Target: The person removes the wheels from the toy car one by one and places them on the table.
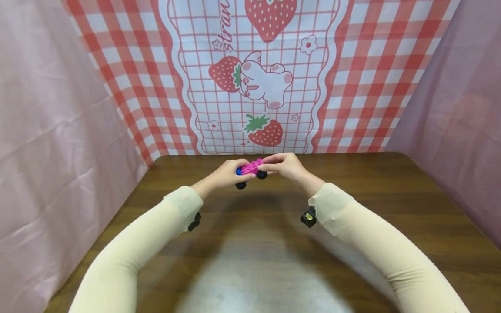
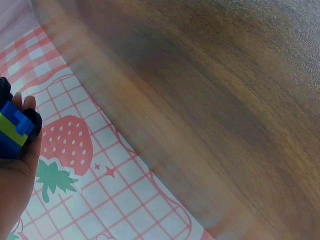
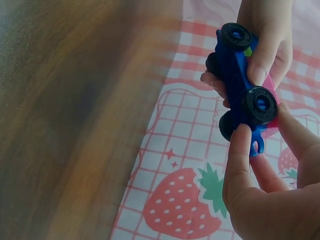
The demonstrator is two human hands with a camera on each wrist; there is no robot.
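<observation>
Above the far part of the table, both hands hold a toy building-block car [image 3: 234,75] with a blue base and black wheels. A pink studded brick [image 1: 252,167] lies on top of it, facing up in the head view. My left hand [image 1: 225,174] grips one end, thumb along the side. At the opposite end my right hand [image 1: 288,167] pinches the car between thumb and fingers, near a small blue hitch [image 3: 256,145] seen in the right wrist view. A lime green piece [image 2: 9,128] shows on the blue part in the left wrist view.
The brown wooden table [image 1: 250,243] spreads below the hands, with their shadows on it. Behind it hangs a red checked strawberry cloth [image 1: 356,87]. Pink curtains [image 1: 51,130] stand on both sides. A small black camera [image 1: 309,217] is strapped at the right wrist.
</observation>
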